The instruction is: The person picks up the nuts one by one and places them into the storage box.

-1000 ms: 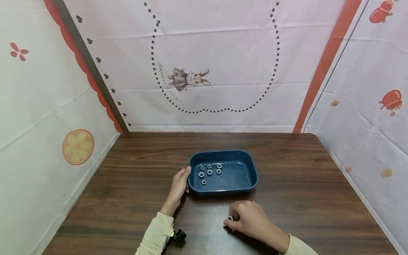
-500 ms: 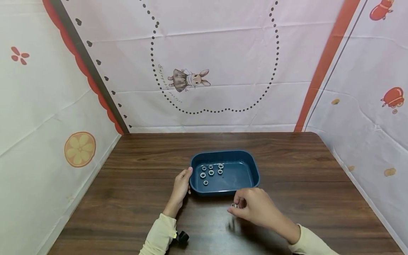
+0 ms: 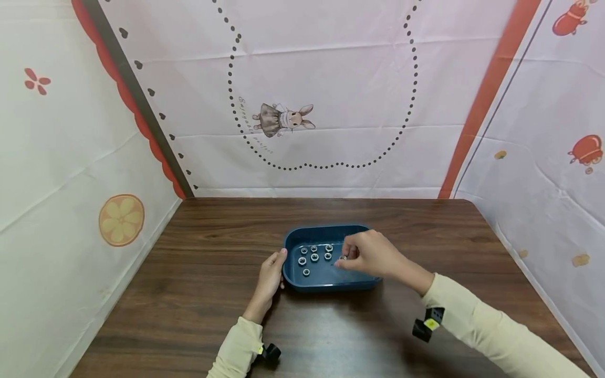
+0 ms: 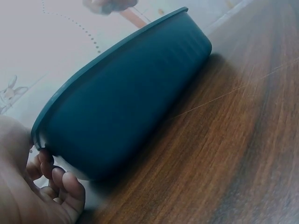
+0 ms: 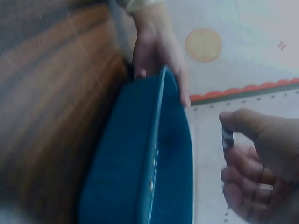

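In the head view a blue plastic tray (image 3: 326, 287) rests on the table, with several small metal nuts (image 3: 314, 257) standing apart in its left half. My left hand (image 3: 271, 275) grips the tray's left end, thumb over the rim; the left wrist view shows curled fingers (image 4: 70, 186) under the rim. My right hand (image 3: 375, 257) is above the tray's right half and pinches one nut (image 3: 343, 258) between thumb and fingertips. The right wrist view shows that pinched nut (image 5: 227, 138) edge-on, above the rim level. The tray's right end is partly hidden by my right hand.
The brown wood-grain table (image 3: 212, 252) spreads around the tray. A printed white cloth (image 3: 331, 105) hangs behind it and along both sides. Small black cameras sit at the left wrist (image 3: 271, 353) and right wrist (image 3: 427, 324).
My right hand has lifted the nut from the table in front of the tray and carried it forward over the tray. My left hand keeps its grip on the tray.
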Action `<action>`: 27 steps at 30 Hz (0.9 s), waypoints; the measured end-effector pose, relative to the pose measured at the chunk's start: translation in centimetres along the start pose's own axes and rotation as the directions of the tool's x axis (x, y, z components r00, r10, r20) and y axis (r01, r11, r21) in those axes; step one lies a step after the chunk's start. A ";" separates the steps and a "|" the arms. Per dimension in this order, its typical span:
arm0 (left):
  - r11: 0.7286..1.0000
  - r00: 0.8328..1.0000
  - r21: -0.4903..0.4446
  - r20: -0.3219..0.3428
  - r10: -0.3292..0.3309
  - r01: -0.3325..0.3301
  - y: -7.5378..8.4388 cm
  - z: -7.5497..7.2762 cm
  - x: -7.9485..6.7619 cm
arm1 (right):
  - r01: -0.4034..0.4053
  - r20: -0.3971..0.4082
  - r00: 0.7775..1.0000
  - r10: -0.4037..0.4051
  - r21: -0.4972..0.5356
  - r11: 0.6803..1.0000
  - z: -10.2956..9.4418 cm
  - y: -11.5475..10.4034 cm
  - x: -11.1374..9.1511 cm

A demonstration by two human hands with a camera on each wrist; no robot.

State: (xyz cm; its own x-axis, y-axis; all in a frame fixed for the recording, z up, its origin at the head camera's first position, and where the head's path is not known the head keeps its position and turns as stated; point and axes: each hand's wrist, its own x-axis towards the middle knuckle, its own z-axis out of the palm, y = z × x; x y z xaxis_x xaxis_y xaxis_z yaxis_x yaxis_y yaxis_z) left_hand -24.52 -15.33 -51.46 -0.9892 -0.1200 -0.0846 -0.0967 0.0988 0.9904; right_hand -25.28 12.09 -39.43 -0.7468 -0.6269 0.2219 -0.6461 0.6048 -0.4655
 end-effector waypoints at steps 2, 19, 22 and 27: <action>1.000 1.000 -0.002 -0.002 0.003 -0.003 0.0 -0.1 0.0 | 0.063 0.037 0.997 -0.064 0.015 0.998 -0.1 0.8 1.2; 1.000 1.000 -0.003 -0.007 0.003 -0.003 0.0 0.0 0.0 | 0.277 0.356 0.889 -0.288 0.082 0.957 0.8 4.1 7.6; 1.000 1.000 -0.006 -0.006 0.008 -0.008 0.1 0.0 0.0 | 0.277 0.422 0.866 -0.269 0.045 0.960 1.0 4.3 8.5; 1.000 1.000 -0.009 0.000 0.009 -0.009 0.0 0.1 0.0 | 0.274 0.526 0.821 -0.223 -0.018 0.962 1.7 4.5 9.5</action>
State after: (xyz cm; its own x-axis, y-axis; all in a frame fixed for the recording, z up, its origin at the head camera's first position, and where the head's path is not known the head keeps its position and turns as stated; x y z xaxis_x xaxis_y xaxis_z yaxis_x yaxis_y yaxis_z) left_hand -24.53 -15.27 -51.49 -0.9900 -0.1192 -0.0757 -0.0868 0.0908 0.9921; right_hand -35.02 8.08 -40.86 -0.3855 -0.9079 -0.1647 -0.8286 0.4191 -0.3712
